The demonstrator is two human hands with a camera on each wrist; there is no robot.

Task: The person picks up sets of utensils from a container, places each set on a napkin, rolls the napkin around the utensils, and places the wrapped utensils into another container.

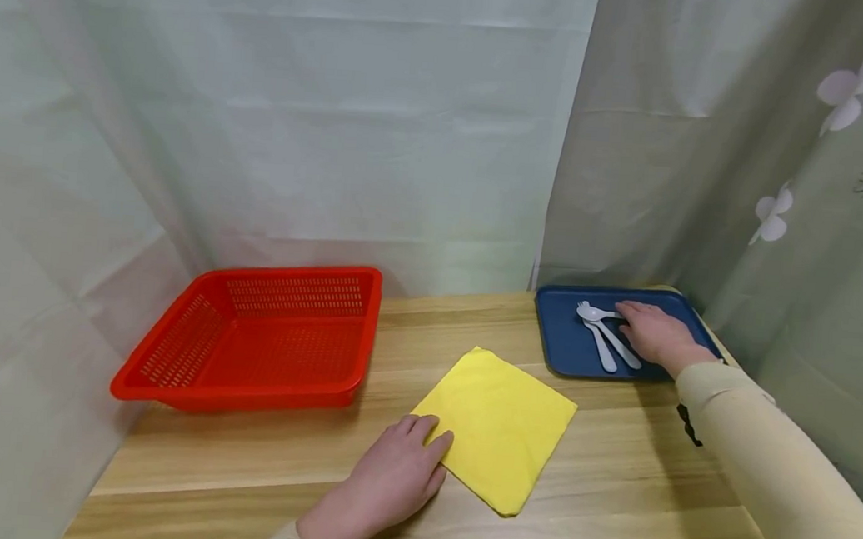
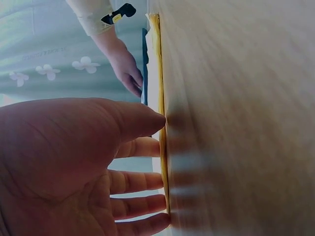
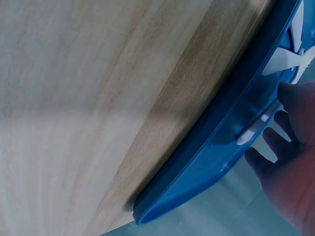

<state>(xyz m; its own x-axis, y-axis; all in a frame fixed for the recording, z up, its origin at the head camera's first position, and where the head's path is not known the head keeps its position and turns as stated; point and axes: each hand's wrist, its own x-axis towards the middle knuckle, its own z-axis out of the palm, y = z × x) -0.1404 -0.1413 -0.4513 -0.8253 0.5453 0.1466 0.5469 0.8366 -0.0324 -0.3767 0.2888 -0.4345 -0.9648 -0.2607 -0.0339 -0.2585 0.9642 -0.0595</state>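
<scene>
A folded yellow cloth point(image 1: 499, 429) lies flat on the table. My left hand point(image 1: 398, 472) rests its fingertips along the cloth's near left edge, fingers fairly straight in the left wrist view. Over at the right, my right hand point(image 1: 656, 334) is above a dark blue tray point(image 1: 563, 352), its fingers loosely bent. Several white utensils lie crossed on that tray, among them a spoon point(image 1: 592, 313) and a fork point(image 1: 582, 306). The right fingertips are close to a white handle point(image 3: 247, 136) pointing toward the tray's right side; no grip on it shows.
A red perforated plastic basket point(image 1: 242, 395) stands at the left of the wooden table point(image 1: 237, 465), nothing visible inside. Pale curtains point(image 1: 411, 134) hang behind and on both sides, close to the basket and tray.
</scene>
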